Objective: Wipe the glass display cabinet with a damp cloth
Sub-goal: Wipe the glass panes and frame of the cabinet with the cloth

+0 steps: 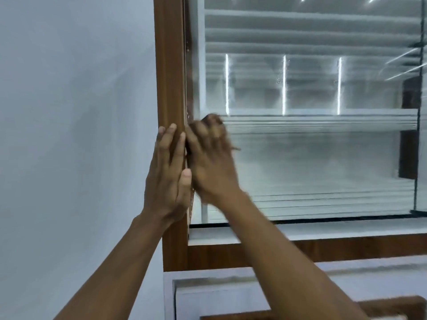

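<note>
The glass display cabinet has a brown wooden frame and a large glass pane with white shelves behind it. My left hand lies flat on the frame's left post, fingers apart and pointing up, holding nothing. My right hand is blurred with motion and pressed against the glass right beside the post. A dark brownish cloth shows past its fingertips, mostly hidden under the hand. The thumbs of the two hands nearly touch.
A plain grey wall fills the left side. Below the pane run the wooden bottom rail and a white lower cabinet. Light strips reflect in the glass, and a second pane's edge stands at the right.
</note>
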Motion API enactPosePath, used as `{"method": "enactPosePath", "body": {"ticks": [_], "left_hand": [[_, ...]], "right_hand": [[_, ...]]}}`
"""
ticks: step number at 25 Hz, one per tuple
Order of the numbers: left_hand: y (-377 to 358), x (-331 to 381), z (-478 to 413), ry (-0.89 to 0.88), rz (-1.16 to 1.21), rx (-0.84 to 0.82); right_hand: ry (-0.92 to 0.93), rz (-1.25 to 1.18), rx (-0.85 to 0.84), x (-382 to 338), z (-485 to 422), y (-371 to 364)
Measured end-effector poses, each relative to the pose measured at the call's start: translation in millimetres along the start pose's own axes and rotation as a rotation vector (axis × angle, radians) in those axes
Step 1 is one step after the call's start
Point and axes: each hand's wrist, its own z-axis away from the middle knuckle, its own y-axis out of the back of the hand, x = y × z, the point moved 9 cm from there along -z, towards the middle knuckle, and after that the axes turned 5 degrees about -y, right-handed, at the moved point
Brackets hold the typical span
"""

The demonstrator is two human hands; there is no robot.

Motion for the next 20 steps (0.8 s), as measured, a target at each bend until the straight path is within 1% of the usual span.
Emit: {"method": "enactPosePath", "body": {"ticks": [1,2,3,4,5,6,7,8,9,10,11,12,13,14,15,16,17,18,19,20], "left_hand": [[-2,1,12,0.007,-0.009,-0.007],[-4,3,21,0.013,-0.025,-0.015],[-6,3,26,0.021,-0.044,-0.02],[-7,4,27,0.028,-0.061,-0.023],[-7,4,26,0.031,-0.074,-0.025],[-7,3,25,0.031,-0.082,-0.028],[-7,2,25,0.024,-0.084,-0.033],[-7,3,27,0.015,-0.083,-0.032],[-7,4,32,0.008,-0.079,-0.027],[-7,5,38,0.006,-0.068,-0.025],[-8,7,45,0.013,-0.055,-0.023],[-8,8,51,0.025,-0.049,-0.016],[-8,7,55,0.039,-0.045,-0.008],[-8,6,56,0.047,-0.038,0.002],[-8,6,56,0.046,-0.024,0.008],[-8,6,57,0.039,-0.009,0.011],[-7,6,58,0.031,0.003,0.013],[-7,5,59,0.027,0.011,0.015],[-7,5,60,0.026,0.012,0.018],[-7,4,63,0.027,0.002,0.02]], "right_hand": [[0.102,0.003,-0.047,-12,20,-8],[0.122,0.024,-0.061,1,29,-8],[0.035,0.034,-0.035,36,28,2],[-0.15,0.032,0.061,74,23,20],[-0.316,0.015,0.116,93,22,32],[-0.377,-0.03,0.13,91,23,32],[-0.288,-0.055,0.09,63,28,23],[-0.096,-0.07,0.007,19,45,7],[0.044,-0.094,-0.069,-8,67,-1],[0.1,-0.084,-0.118,-9,83,-4],[0.061,-0.047,-0.125,12,91,0],[-0.084,-0.006,-0.077,46,93,9],[-0.278,0.0,0.0,76,93,22],[-0.42,-0.014,0.034,88,94,24],[-0.434,-0.041,-0.006,78,94,15],[-0.304,-0.05,-0.087,44,96,0],[-0.133,-0.066,-0.167,4,106,-13],[-0.013,-0.084,-0.235,-20,120,-21],[0.053,-0.069,-0.278,-26,134,-22],[0.068,-0.02,-0.283,-14,146,-17]]}}
